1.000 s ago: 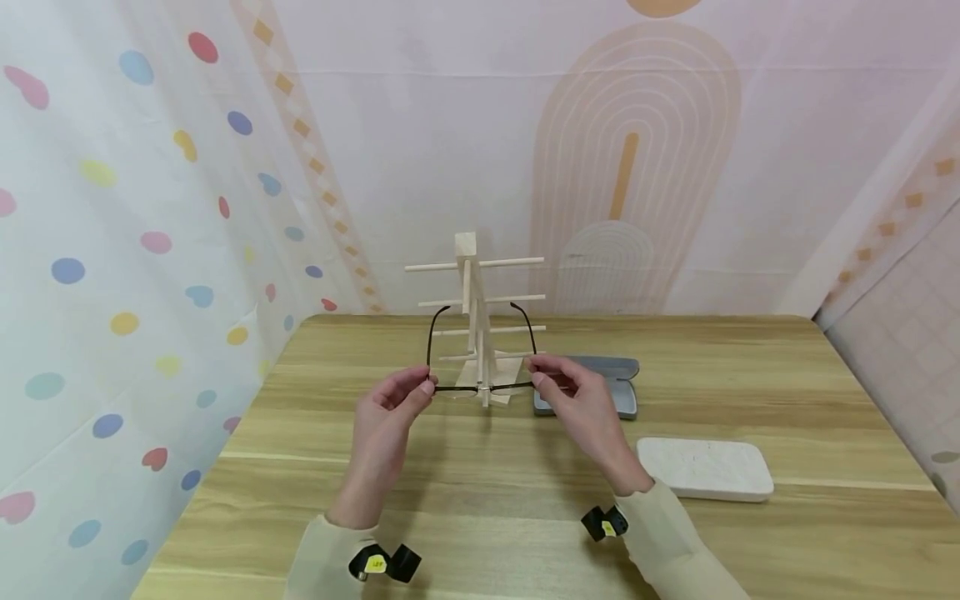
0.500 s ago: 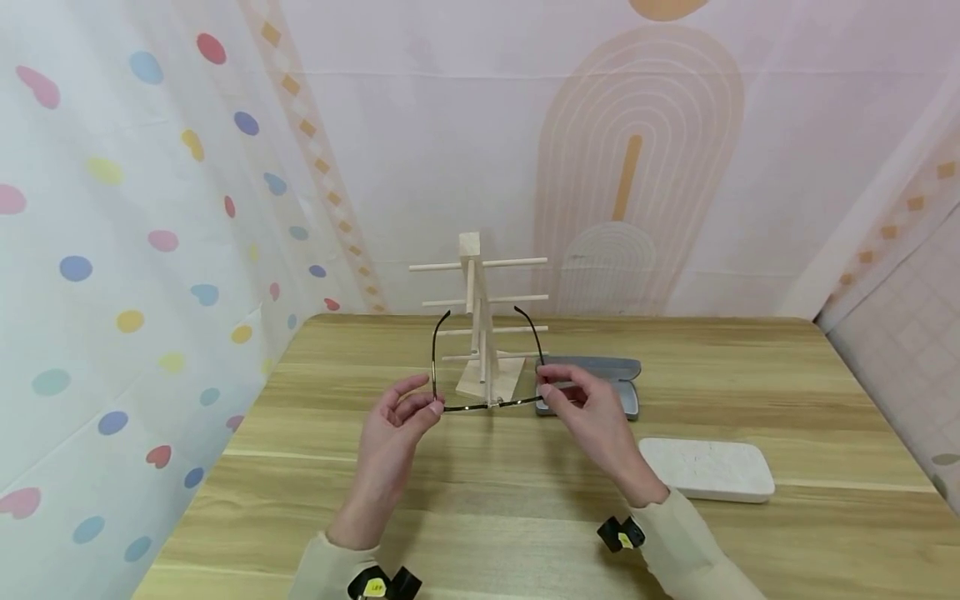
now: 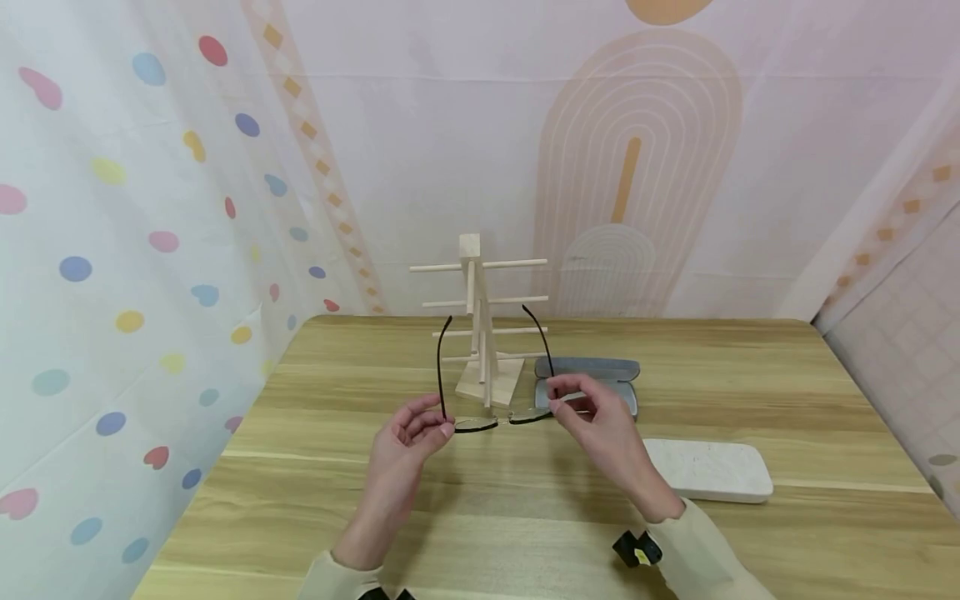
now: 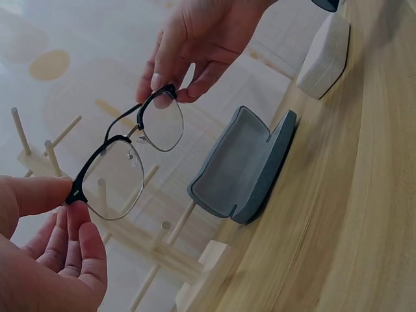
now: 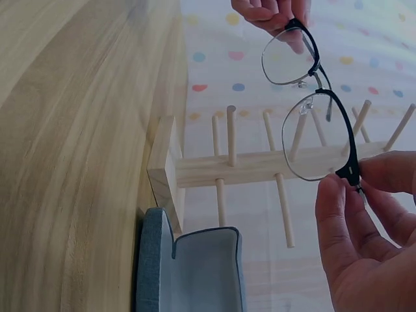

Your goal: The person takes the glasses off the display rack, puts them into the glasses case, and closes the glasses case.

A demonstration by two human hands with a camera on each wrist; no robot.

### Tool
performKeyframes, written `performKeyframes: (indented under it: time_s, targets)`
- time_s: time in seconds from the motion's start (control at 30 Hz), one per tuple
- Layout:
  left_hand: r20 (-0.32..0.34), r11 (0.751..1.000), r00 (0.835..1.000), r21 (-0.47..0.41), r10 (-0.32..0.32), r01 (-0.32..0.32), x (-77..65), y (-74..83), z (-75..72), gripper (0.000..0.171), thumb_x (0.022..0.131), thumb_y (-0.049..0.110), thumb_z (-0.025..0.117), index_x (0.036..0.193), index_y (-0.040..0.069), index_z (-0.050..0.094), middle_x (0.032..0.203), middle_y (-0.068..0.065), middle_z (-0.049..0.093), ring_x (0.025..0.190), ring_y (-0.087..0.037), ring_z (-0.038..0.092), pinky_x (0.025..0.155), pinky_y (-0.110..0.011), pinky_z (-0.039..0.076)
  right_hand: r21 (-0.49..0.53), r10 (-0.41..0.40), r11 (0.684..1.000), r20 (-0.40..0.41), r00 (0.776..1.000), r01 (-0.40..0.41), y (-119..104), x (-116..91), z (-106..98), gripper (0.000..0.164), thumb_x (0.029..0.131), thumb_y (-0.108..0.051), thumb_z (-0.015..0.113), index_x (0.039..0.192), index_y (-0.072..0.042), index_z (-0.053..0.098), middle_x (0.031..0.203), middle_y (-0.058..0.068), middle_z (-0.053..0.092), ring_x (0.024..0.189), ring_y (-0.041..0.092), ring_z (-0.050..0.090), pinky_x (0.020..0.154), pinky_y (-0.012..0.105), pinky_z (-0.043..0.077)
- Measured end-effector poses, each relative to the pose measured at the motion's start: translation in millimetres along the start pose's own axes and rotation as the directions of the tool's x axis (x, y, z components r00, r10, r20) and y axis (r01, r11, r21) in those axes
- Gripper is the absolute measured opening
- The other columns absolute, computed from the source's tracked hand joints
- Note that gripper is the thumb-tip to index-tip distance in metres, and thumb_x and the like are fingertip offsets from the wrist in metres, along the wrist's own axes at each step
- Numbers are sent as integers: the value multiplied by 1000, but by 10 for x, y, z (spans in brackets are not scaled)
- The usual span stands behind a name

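Both hands hold a pair of eyeglasses (image 3: pixel 476 428) with black upper rims, clear lenses and unfolded temples pointing away from the person. My left hand (image 3: pixel 408 443) pinches the left corner of the frame between thumb and fingers. At the opposite corner, my right hand (image 3: pixel 600 425) pinches the frame near its hinge. In the left wrist view the eyeglasses (image 4: pixel 116 170) hang in the air, tilted, above the table. Behind them in the head view stands a wooden display rack (image 3: pixel 483 333) with several crosswise pegs; the temples overlap it in this view.
An open grey glasses case (image 3: pixel 588 367) lies right of the rack, partly behind the right hand. Nearer the person, a white, rounded case (image 3: pixel 708 468) lies on the wooden table (image 3: pixel 825 433). A patterned curtain (image 3: pixel 420 150) hangs behind.
Both hands have drawn the eyeglasses toward the person, away from the rack, and slightly to the right. Their front rim now sits lower in the head view. Rack and cases stay put.
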State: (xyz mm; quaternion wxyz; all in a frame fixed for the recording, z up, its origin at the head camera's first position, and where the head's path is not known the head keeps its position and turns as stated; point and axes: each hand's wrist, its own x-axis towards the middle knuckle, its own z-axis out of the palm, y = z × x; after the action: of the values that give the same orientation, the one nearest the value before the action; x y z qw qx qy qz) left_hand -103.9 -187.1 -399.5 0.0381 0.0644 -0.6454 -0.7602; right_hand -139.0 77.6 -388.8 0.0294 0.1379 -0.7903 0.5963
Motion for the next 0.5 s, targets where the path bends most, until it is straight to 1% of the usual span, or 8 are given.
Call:
performKeyframes:
  time_s: [0.23, 0.33, 0.43, 0.5]
  targets:
    - [18, 1000, 1000, 5, 7, -7, -46, -6, 14, 42, 88, -10, 74, 127, -9, 58, 101, -6, 70, 96, -18, 67, 88, -25, 57, 5, -9, 1000, -1, 1000, 9, -16, -60, -40, 23, 99, -5, 68, 121, -11, 70, 112, 7, 70, 99, 20, 69, 86, 28, 58]
    - [23, 1000, 1000, 7, 12, -12, -54, -3, 26, 40, 87, -10, 74, 124, -8, 61, 103, -8, 70, 96, -19, 67, 88, -26, 57, 5, -16, 1000, -4, 1000, 16, -21, -82, -61, 23, 99, -5, 68, 121, -11, 69, 112, 5, 69, 100, 20, 69, 87, 27, 58]
    - [30, 1000, 999, 12, 16, -16, -56, 2, 42, 39, 86, -10, 74, 123, -7, 62, 103, -9, 70, 97, -20, 67, 88, -26, 57, 6, -24, 1000, -8, 1000, 24, -20, -102, -85, 24, 99, -4, 68, 122, -10, 68, 112, 7, 69, 100, 21, 69, 86, 27, 58]
    - [37, 1000, 999, 15, 17, -18, -58, 5, 55, 40, 87, -9, 74, 124, -8, 61, 104, -9, 70, 97, -20, 68, 88, -27, 57, 3, -31, 1000, -10, 999, 31, -12, -113, -101, 24, 99, -4, 69, 123, -10, 67, 112, 9, 68, 100, 21, 68, 85, 26, 58]
